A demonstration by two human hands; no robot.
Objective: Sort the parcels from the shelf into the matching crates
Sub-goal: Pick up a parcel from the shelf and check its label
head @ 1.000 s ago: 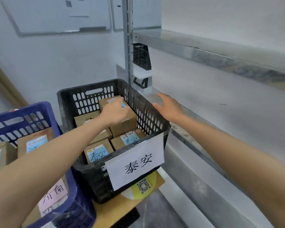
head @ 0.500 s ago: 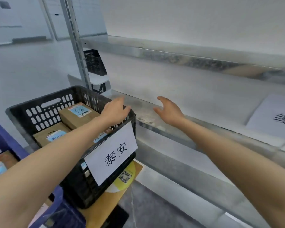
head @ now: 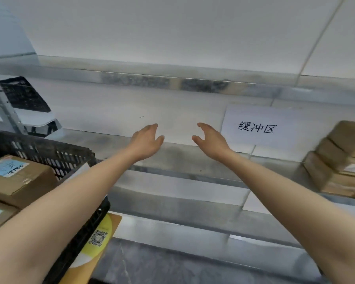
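The left hand [head: 146, 143] has left the black crate [head: 41, 146], far left of the paper sign [head: 256, 127], where a parcel [head: 19, 177] lies. It hangs beside the right hand [head: 210, 140] over the shelf [head: 172, 160], just left of the sign. Both are empty, fingers loosely spread. That drop seems finished; the stacked parcels [head: 336, 160] wait right of the sign, newly in view

Bare forearms throughout — the left hand [head: 146, 141] and right hand [head: 210, 140] bare too.
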